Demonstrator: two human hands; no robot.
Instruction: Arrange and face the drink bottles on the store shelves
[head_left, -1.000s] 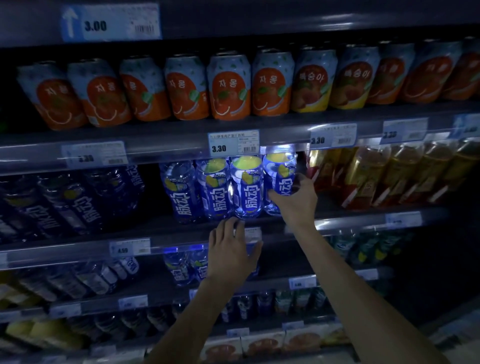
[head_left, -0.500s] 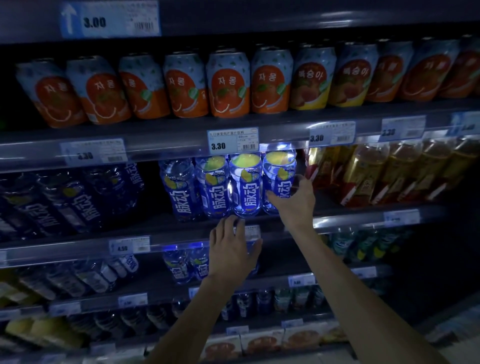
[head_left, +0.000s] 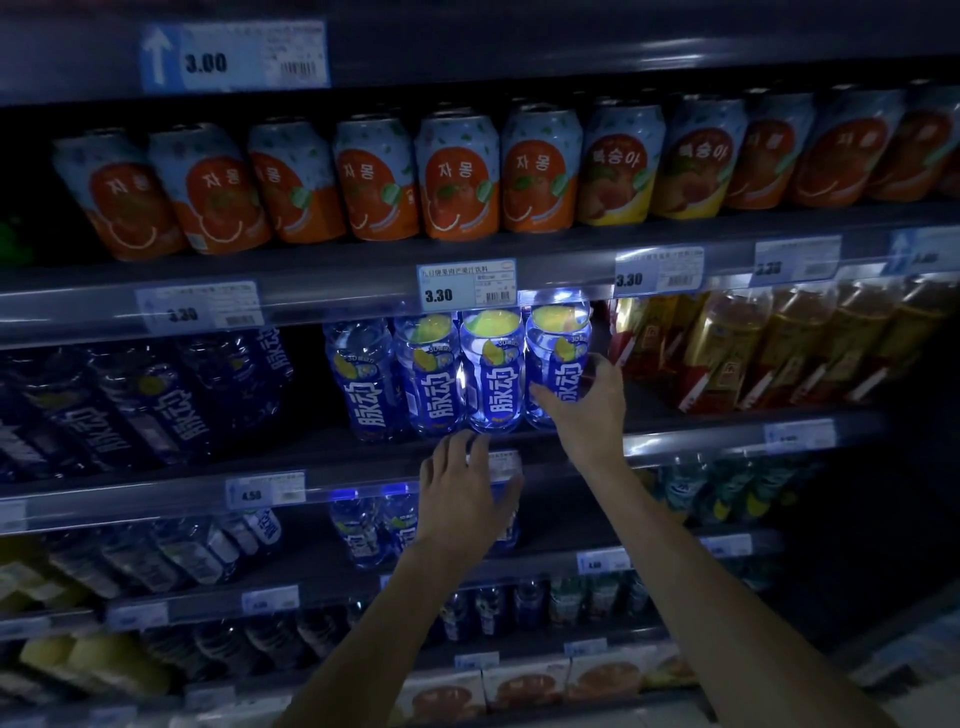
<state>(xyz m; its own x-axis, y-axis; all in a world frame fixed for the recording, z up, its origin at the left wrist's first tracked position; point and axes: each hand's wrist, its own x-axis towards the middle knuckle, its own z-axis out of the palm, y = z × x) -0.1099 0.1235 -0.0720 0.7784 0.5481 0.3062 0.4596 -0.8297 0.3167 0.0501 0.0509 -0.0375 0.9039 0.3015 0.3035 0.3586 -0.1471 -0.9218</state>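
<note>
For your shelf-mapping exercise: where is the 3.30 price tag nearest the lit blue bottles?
In the head view, the 3.30 price tag sits centre-frame on the shelf edge, below the orange cans and above the lit blue bottles.

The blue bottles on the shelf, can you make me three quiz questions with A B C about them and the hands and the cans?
1. Where is the right hand?
A. On the rightmost lit blue bottle
B. On an orange can
C. Hanging by the floor

2. What colour are the labels on the four lit blue bottles?
A. Red
B. Blue with white writing
C. Green

3. How is the left hand?
A. Gripping a can
B. Holding a box
C. Open, fingers spread, at the shelf edge below the bottles

Answers:
1 A, its fingers wrap the side of the bottle at the right end of the lit row.
2 B, each label is blue with big white characters.
3 C, the fingers are spread with nothing closed in them; the orange cans sit one shelf higher, untouched.
</note>
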